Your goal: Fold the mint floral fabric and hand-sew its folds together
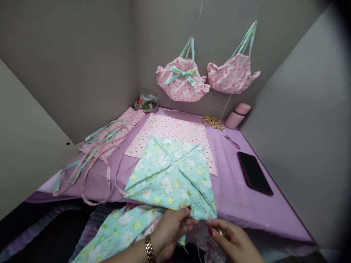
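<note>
A mint-green fabric with white and yellow flowers (171,175) lies folded into a pointed shape on the purple table cover (236,193), its near edge hanging toward me. My left hand (171,233), with a gold watch on the wrist, pinches the near edge of this fabric. My right hand (233,241), fingers closed, meets the same edge just to the right; a fine thread seems to hang below it. Under the green fabric lies a pink dotted fabric (170,131).
Two pink dotted bags (182,82) (233,75) with green straps hang on the back wall. Pink and green straps (101,146) lie at left. A basket of thread spools (146,104), wooden beads (213,122), a pink bottle (237,115), snips (231,141) and a dark phone (253,173) sit around.
</note>
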Tool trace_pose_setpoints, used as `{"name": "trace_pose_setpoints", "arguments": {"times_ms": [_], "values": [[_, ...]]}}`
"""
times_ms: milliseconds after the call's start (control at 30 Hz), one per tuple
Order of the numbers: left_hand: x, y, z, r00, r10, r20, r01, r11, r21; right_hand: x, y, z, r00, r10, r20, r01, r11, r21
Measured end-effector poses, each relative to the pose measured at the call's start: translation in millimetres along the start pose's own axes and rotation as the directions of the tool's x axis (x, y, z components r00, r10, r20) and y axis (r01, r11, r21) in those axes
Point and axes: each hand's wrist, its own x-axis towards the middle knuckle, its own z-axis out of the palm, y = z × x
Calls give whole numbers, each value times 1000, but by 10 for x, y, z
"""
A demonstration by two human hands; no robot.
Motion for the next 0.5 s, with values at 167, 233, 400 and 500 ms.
{"name": "trace_pose_setpoints", "arguments": {"times_ms": [167,233,400,500], "values": [[-21,21,17,998,-50,-25,51,999,17,96,71,352,981,2,193,-41,978,203],[-33,32,30,997,-57,-41,58,998,15,65,106,390,974,33,223,-76,980,186],[-48,33,40,998,-36,-57,36,999,11,21,193,355,971,66,232,-100,985,138],[-43,21,29,999,-25,-40,25,1000,11,-9,229,303,975,52,218,-87,984,157]]}}
